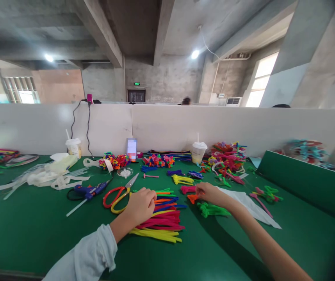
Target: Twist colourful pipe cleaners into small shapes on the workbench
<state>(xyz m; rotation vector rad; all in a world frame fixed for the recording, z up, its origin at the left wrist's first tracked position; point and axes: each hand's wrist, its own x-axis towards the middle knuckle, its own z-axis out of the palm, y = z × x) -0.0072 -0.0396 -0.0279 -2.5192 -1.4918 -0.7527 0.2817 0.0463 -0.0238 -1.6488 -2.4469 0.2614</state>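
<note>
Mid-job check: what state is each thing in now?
Left hand: curled over straight stems
Right hand: at orange twisted stems, grip unclear
Scissors: lying down, unheld
Glue gun: lying down, power unclear
Phone: upright, screen lit
Left cup: lidded, straw in
Right cup: lidded, straw in
Ceiling lights: on

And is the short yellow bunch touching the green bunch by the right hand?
Apart. The head view shows the pink bunch and orange bunch between the yellow bunch and the green bunch.
</note>
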